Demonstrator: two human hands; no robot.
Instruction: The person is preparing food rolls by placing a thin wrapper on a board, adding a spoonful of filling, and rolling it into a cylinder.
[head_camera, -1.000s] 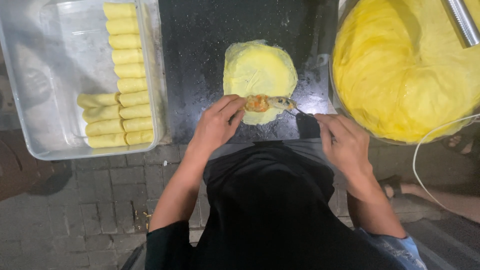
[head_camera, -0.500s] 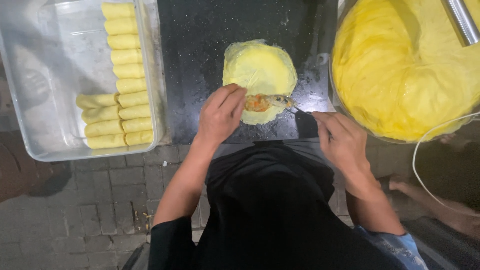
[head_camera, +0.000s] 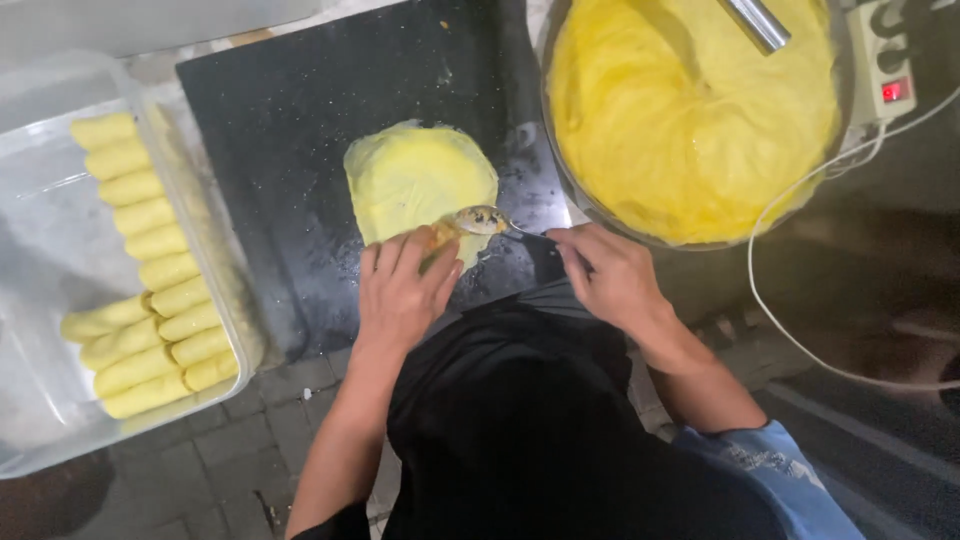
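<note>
Sitting at the left, a clear tray (head_camera: 60, 400) already holds two rows of finished yellow rolls (head_camera: 150, 270). On the dark counter (head_camera: 290, 120) one thin yellow wrapper (head_camera: 420, 180) lies flat, not yet rolled. The left hand (head_camera: 400, 295) presses its near edge, its grip loose and empty, while the right hand (head_camera: 610, 275) has its grip closed on a spoon (head_camera: 485, 220) laying filling there. At the right, a big bowl (head_camera: 565, 180) holds plenty of yellow wrappers.
</note>
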